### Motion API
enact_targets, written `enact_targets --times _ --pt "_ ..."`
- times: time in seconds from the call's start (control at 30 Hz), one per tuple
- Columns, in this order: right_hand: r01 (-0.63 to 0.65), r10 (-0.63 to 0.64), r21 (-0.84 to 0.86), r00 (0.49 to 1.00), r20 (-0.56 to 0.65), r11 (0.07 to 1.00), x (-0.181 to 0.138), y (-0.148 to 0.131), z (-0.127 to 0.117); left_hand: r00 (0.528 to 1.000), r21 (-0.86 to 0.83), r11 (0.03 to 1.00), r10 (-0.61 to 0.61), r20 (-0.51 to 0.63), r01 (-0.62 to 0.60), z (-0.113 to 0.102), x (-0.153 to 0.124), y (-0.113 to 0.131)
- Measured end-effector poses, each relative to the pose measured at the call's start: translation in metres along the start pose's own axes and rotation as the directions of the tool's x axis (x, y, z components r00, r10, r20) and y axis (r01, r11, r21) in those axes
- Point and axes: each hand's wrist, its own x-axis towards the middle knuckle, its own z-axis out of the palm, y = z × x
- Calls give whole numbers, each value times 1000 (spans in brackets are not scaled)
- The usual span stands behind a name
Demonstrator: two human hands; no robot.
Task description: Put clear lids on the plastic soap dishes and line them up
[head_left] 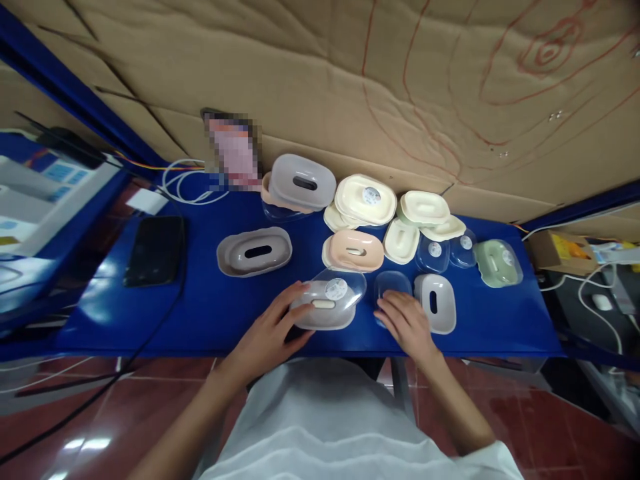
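Close to the table's front edge, my left hand (pixel 277 323) grips the left end of a grey oval plastic box (pixel 327 323). A clear lid (pixel 350 287) with a round white sticker lies tilted over that box, and my left fingers touch it too. My right hand (pixel 405 320) has its fingers bent over a second clear lid (pixel 394 283) that lies on the blue table; its fingertips are partly hidden. Just right of this hand sits a light grey box part (pixel 440 303) with a dark slot. Behind the left hand's box rests a peach box part (pixel 356 250).
A taupe slotted part (pixel 255 251) lies to the left. Stacked cream lids (pixel 367 199), a grey box (pixel 303 181) and a green box (pixel 499 263) line the back. A black phone (pixel 154 250) and cables are at far left. Cardboard (pixel 310 73) walls the rear.
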Motion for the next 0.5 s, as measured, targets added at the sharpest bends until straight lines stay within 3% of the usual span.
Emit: enact_targets --times 0.1,0.23,0.5 --pt "41 -42 12 996 81 999 19 9 4 1000 -49 999 -9 -11 8 1 -3 4" --pt "100 -116 82 966 232 992 39 -13 11 997 -45 996 -73 -38 71 5 -7 6" --pt "66 -81 85 979 185 994 26 -49 33 992 -46 991 -129 6 129 11 -12 0"
